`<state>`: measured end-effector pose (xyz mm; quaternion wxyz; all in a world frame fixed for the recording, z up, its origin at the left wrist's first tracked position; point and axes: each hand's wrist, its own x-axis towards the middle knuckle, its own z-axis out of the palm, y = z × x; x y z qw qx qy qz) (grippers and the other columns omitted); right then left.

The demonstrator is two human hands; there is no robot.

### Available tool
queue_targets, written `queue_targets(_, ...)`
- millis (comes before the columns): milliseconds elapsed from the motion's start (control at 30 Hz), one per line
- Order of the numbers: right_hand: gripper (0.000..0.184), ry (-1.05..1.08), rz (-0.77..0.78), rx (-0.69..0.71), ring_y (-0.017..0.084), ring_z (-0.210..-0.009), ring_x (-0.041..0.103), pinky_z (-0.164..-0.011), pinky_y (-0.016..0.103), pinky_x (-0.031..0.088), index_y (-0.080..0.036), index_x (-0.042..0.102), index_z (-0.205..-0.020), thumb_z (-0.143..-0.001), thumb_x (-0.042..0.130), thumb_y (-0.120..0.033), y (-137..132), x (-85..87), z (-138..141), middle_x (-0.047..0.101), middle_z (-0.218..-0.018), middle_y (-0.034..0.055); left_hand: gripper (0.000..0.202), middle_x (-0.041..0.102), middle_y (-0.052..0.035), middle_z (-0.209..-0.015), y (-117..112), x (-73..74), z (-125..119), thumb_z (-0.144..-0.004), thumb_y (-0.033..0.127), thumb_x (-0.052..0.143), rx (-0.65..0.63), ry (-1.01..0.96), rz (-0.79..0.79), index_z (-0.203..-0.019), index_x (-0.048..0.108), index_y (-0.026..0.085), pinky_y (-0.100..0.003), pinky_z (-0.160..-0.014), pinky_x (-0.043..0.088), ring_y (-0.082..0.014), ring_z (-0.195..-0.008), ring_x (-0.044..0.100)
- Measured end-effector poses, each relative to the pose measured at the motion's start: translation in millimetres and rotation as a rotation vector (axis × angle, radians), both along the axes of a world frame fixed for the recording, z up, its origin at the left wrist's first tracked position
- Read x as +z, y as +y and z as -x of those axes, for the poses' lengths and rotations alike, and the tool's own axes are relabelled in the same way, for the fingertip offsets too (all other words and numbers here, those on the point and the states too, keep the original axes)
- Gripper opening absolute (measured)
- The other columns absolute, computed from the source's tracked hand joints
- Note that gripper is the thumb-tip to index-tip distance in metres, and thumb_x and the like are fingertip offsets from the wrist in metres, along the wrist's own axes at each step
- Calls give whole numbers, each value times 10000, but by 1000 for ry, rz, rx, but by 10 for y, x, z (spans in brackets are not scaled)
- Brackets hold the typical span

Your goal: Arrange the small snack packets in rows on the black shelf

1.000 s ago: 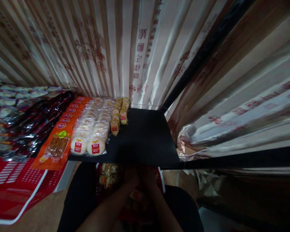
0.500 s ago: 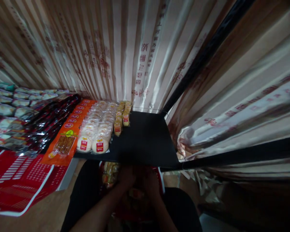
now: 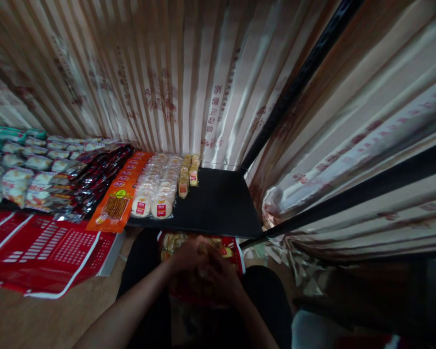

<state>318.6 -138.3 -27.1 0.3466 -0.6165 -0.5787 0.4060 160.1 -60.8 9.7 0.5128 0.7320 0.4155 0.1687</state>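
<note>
My left hand and my right hand meet over a red bag between my knees. Both have their fingers curled inward and close together; whatever lies between them is too dark to make out. Yellowish clear-wrapped snack packs fill the bag around the hands. On the black shelf just beyond stand two short rows of small yellow wrapped packs. Left of these lie rows of round white wrapped crackers with red labels.
Farther left on the shelf are an orange snack packet, dark shiny packets and several white packets. A red basket stands below on the left. A black pole slants up before the pleated curtain.
My hands have risen out of the bag's dark middle and come together near its far side. The view has turned slightly, so the shelf goods appear farther right.
</note>
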Motion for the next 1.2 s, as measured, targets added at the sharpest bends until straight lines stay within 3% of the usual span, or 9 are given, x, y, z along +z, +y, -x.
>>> queue_targets(133,298,262,10,-100,208,-932,631,-877,374,485,-210,629,-984,-725,599,-356,124,318,167,681,-998,61,478,552,50,-671,121,89,13,-678,219,608,206,-313,183,-1134,481,151,-190,-572,414,-77,-591,515)
queue_targets(233,363,478,6,-164,186,-885,640,-854,356,492,-216,586,-1025,-687,620,-344,281,487,262,681,-980,49,440,564,26,-723,169,152,-8,-702,235,618,411,-458,197,-1114,488,156,-199,-608,447,-82,-648,550)
queue_targets(367,345,476,-18,-284,164,-772,640,-779,323,511,-195,591,-933,-626,660,-334,472,546,295,681,-874,42,269,605,-9,-754,159,221,-1,-717,213,604,575,-476,168,-972,545,152,-235,-646,492,-103,-686,586)
queue_targets(533,340,429,-49,-295,147,-696,617,-735,310,512,-175,599,-889,-598,672,-336,630,529,292,671,-801,36,126,621,-14,-792,87,271,-11,-727,147,555,619,-317,-21,-845,597,164,-228,-677,490,-101,-707,582)
queue_targets(667,344,394,-95,-309,152,-734,623,-758,312,510,-177,597,-896,-608,671,-350,779,518,279,671,-834,43,204,598,-27,-866,49,307,-53,-740,151,525,674,-164,-190,-927,602,179,-253,-718,487,-119,-766,576)
queue_targets(767,324,324,-142,-343,156,-757,619,-757,309,509,-176,596,-900,-631,645,-350,982,478,251,663,-856,48,272,585,-49,-940,97,334,-101,-765,164,497,660,-141,-233,-1026,568,178,-271,-753,487,-131,-828,572)
queue_targets(900,305,194,-197,-399,156,-752,614,-739,305,509,-176,592,-932,-671,587,-334,1369,384,214,652,-837,40,298,565,-69,-1048,286,355,-199,-802,179,447,565,-164,-195,-1086,537,179,-263,-753,494,-127,-856,565)
queue_targets(1067,303,59,-242,-407,152,-752,609,-728,299,504,-182,602,-960,-691,564,-314,1898,278,231,649,-843,34,335,522,-106,-1179,603,276,-318,-812,192,434,553,-220,-151,-1137,510,157,-276,-752,511,-153,-937,562)
queue_targets(1200,307,-5,-257,-422,159,-777,608,-770,319,490,-190,607,-982,-698,568,-299,2221,231,280,652,-884,35,330,496,-101,-1261,837,186,-350,-801,155,439,602,-226,-220,-1121,521,166,-344,-958,425,-179,-1115,501)
